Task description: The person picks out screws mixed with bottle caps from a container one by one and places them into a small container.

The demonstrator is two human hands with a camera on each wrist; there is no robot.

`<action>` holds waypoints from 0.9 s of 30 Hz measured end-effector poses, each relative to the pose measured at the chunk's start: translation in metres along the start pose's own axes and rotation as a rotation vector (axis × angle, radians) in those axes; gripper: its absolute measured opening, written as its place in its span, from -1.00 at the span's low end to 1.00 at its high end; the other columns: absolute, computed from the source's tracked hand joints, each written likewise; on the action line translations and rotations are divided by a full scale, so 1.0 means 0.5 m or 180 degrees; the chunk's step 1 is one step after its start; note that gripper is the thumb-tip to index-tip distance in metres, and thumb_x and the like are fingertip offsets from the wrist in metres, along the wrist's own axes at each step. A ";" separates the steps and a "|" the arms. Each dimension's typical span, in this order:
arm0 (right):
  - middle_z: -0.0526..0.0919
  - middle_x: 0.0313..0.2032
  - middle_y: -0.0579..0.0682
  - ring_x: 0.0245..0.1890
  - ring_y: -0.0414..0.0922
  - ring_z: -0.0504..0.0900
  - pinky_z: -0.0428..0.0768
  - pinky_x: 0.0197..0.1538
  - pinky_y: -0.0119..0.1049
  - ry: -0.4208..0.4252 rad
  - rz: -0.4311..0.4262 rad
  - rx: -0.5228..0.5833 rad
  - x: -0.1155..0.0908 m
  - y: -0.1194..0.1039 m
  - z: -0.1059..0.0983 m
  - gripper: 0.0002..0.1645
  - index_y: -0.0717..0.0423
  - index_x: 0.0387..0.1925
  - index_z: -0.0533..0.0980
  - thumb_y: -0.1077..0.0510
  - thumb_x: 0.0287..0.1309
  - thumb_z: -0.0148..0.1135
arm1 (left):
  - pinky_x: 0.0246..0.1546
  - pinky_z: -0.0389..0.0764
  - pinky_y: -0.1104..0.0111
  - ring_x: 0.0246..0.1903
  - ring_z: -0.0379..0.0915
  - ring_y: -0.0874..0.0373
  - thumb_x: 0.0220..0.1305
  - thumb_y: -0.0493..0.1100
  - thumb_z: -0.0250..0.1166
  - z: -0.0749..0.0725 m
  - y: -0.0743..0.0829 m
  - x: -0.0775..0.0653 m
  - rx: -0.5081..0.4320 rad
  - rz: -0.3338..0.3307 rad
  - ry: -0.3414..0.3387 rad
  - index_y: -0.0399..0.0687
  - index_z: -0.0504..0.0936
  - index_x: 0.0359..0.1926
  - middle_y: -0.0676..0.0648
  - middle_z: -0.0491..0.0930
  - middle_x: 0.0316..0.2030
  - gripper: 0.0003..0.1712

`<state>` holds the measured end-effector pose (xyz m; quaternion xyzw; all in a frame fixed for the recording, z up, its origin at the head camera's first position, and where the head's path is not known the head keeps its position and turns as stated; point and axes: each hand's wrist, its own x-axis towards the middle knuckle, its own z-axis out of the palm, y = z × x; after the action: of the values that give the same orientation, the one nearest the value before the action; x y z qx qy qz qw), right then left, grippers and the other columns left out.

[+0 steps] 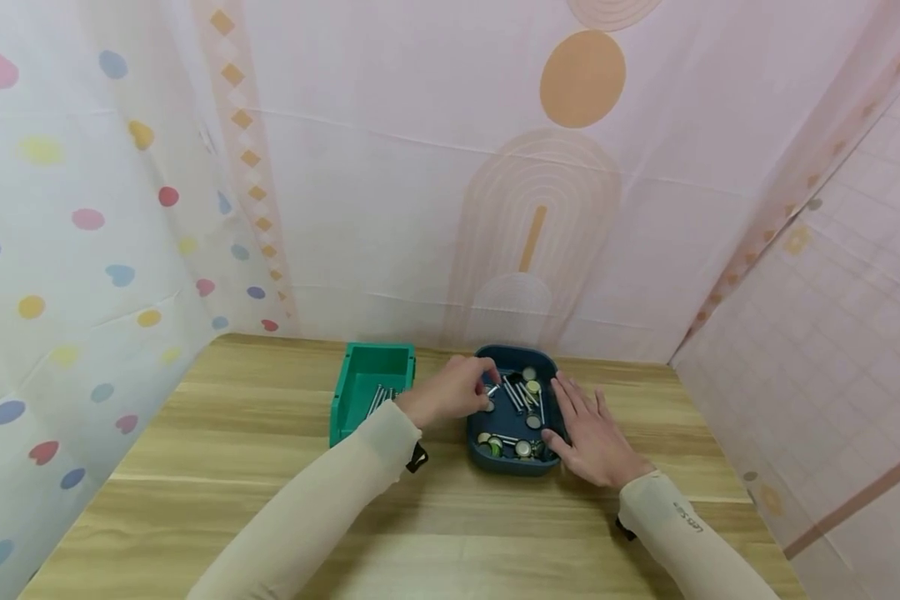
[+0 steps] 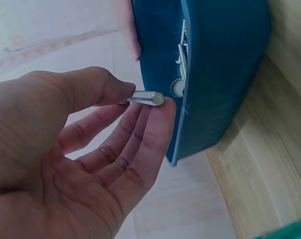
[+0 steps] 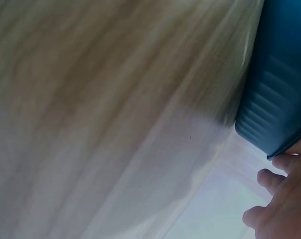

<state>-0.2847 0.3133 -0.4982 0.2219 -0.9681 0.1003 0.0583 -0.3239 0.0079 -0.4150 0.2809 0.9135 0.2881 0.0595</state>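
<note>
**Left hand pinches a metal piece over the blue box; right hand lies against the rim**

At far left on the table, the green bin holds screws. Your left sleeve crosses its near right corner, hiding that part and some of the screws.

Your left arm reaches up from the lower left, wrist bent, hand above the box's left side. Thumb and fingertips close narrowly on the metal piece; your thumb covers one end, so its full shape is hard to make out.

Inside the box, bottle caps and long screws lie scattered; those along the near wall overlap and are difficult to separate.

Your right arm comes in from the lower right. Its fingers are straight and spread, touching the box's right rim, gripping nothing visible. The right wrist view cuts this hand off at its edge.
</note>
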 end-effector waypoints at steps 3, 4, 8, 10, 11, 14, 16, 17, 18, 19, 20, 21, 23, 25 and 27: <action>-0.06 0.92 0.23 0.90 0.34 0.06 -0.06 0.82 0.59 -0.0013 0.0003 0.0010 -0.001 0.001 0.000 0.09 0.25 0.91 -0.04 -0.26 0.80 0.13 | -0.18 0.70 0.30 -0.29 0.63 0.15 0.60 -0.30 0.45 -0.007 -0.011 -0.010 -0.0059 -0.0044 0.0043 -0.13 0.74 0.35 -0.04 0.78 -0.21 -0.62; -0.06 0.92 0.23 0.90 0.34 0.06 -0.05 0.82 0.59 -0.0006 0.0002 0.0014 -0.001 0.001 0.001 0.09 0.25 0.90 -0.04 -0.26 0.80 0.13 | -0.20 0.69 0.31 -0.31 0.62 0.16 0.61 -0.31 0.44 -0.010 -0.015 -0.014 -0.0091 -0.0053 0.0056 -0.14 0.74 0.36 -0.02 0.77 -0.23 -0.62; -0.04 0.92 0.23 0.89 0.34 0.07 -0.02 0.82 0.60 0.0028 0.0007 0.0001 -0.008 0.001 0.007 0.08 0.26 0.90 -0.02 -0.26 0.80 0.13 | -0.19 0.68 0.29 -0.42 0.61 0.16 0.61 -0.35 0.38 -0.017 -0.033 -0.031 -0.0243 -0.0038 0.0103 -0.20 0.72 0.37 -0.06 0.79 -0.32 -0.61; -0.02 0.91 0.24 0.89 0.35 0.10 0.01 0.81 0.61 0.0043 0.0014 -0.0012 -0.013 -0.001 0.011 0.08 0.27 0.89 0.00 -0.25 0.79 0.15 | -0.18 0.70 0.29 -0.44 0.62 0.16 0.61 -0.36 0.38 -0.020 -0.041 -0.039 -0.0306 -0.0045 0.0112 -0.25 0.70 0.37 -0.08 0.82 -0.31 -0.61; -0.02 0.91 0.25 0.88 0.35 0.10 0.02 0.80 0.61 0.0037 0.0020 -0.0017 -0.016 -0.001 0.014 0.08 0.27 0.89 0.00 -0.25 0.79 0.15 | -0.18 0.71 0.29 -0.45 0.63 0.16 0.60 -0.37 0.39 -0.022 -0.045 -0.043 -0.0341 -0.0071 0.0116 -0.26 0.70 0.36 -0.08 0.83 -0.30 -0.61; -0.01 0.91 0.26 0.88 0.37 0.12 0.05 0.79 0.63 0.0017 0.0016 -0.0020 -0.021 -0.006 0.019 0.07 0.26 0.89 0.00 -0.25 0.79 0.16 | -0.25 0.71 0.31 -0.43 0.64 0.16 0.59 -0.37 0.41 -0.031 -0.058 -0.055 -0.0408 -0.0197 0.0146 -0.26 0.71 0.33 -0.08 0.83 -0.26 -0.63; -0.02 0.91 0.26 0.88 0.36 0.11 0.03 0.79 0.63 0.0000 0.0019 0.0010 -0.021 -0.008 0.020 0.07 0.25 0.90 -0.02 -0.24 0.80 0.16 | -0.30 0.71 0.34 -0.42 0.66 0.15 0.58 -0.38 0.42 -0.040 -0.065 -0.062 -0.0451 -0.0288 0.0183 -0.23 0.72 0.29 -0.07 0.82 -0.24 -0.66; -0.03 0.91 0.26 0.88 0.36 0.10 0.03 0.79 0.64 0.0001 0.0017 0.0028 -0.020 -0.009 0.020 0.07 0.25 0.90 -0.02 -0.24 0.80 0.15 | -0.31 0.71 0.35 -0.42 0.66 0.15 0.58 -0.38 0.42 -0.046 -0.068 -0.066 -0.0471 -0.0326 0.0195 -0.22 0.72 0.28 -0.08 0.82 -0.22 -0.67; -0.03 0.91 0.26 0.88 0.36 0.10 0.02 0.78 0.64 0.0009 0.0015 0.0048 -0.019 -0.010 0.019 0.07 0.25 0.90 -0.03 -0.23 0.80 0.15 | -0.33 0.71 0.35 -0.41 0.67 0.14 0.58 -0.38 0.41 -0.052 -0.071 -0.069 -0.0477 -0.0346 0.0212 -0.21 0.72 0.28 -0.09 0.83 -0.21 -0.67; -0.04 0.91 0.26 0.88 0.36 0.10 0.02 0.78 0.64 0.0019 0.0015 0.0061 -0.018 -0.010 0.017 0.07 0.25 0.90 -0.03 -0.23 0.80 0.16 | -0.34 0.72 0.35 -0.41 0.67 0.14 0.58 -0.38 0.41 -0.058 -0.075 -0.072 -0.0488 -0.0366 0.0225 -0.22 0.72 0.28 -0.10 0.83 -0.20 -0.67; -0.03 0.91 0.27 0.88 0.37 0.11 0.03 0.78 0.66 0.0042 0.0005 0.0065 -0.017 -0.010 0.016 0.07 0.26 0.90 -0.02 -0.22 0.80 0.16 | -0.34 0.73 0.35 -0.41 0.68 0.14 0.59 -0.38 0.40 -0.064 -0.078 -0.075 -0.0495 -0.0380 0.0242 -0.21 0.71 0.28 -0.11 0.84 -0.19 -0.67; -0.04 0.91 0.27 0.88 0.36 0.11 0.02 0.78 0.65 0.0043 0.0013 0.0068 -0.016 -0.009 0.014 0.07 0.26 0.90 -0.03 -0.22 0.80 0.16 | -0.34 0.72 0.35 -0.41 0.68 0.14 0.59 -0.37 0.40 -0.070 -0.081 -0.078 -0.0491 -0.0384 0.0256 -0.22 0.71 0.30 -0.12 0.85 -0.18 -0.66; -0.04 0.91 0.27 0.88 0.36 0.11 0.01 0.79 0.65 0.0052 0.0003 0.0058 -0.013 -0.007 0.010 0.07 0.26 0.90 -0.04 -0.22 0.80 0.16 | -0.34 0.72 0.35 -0.41 0.68 0.13 0.59 -0.36 0.38 -0.081 -0.090 -0.084 -0.0495 -0.0401 0.0286 -0.23 0.69 0.32 -0.13 0.85 -0.16 -0.64; -0.05 0.91 0.27 0.88 0.36 0.10 0.01 0.79 0.64 0.0044 -0.0007 0.0032 -0.010 -0.006 0.007 0.07 0.26 0.90 -0.04 -0.22 0.81 0.15 | -0.33 0.70 0.34 -0.41 0.68 0.13 0.58 -0.36 0.36 -0.091 -0.100 -0.091 -0.0505 -0.0416 0.0325 -0.24 0.69 0.34 -0.13 0.85 -0.16 -0.62; -0.06 0.92 0.27 0.89 0.35 0.08 -0.01 0.80 0.63 0.0017 -0.0009 0.0034 -0.007 -0.006 0.003 0.07 0.26 0.90 -0.04 -0.23 0.81 0.15 | -0.32 0.69 0.33 -0.40 0.71 0.12 0.58 -0.35 0.35 -0.099 -0.109 -0.099 -0.0538 -0.0451 0.0359 -0.23 0.68 0.36 -0.14 0.86 -0.15 -0.60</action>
<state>-0.2804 0.3119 -0.4998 0.2233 -0.9671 0.1059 0.0598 -0.3219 -0.0806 -0.4073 0.1930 0.9055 0.3745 0.0517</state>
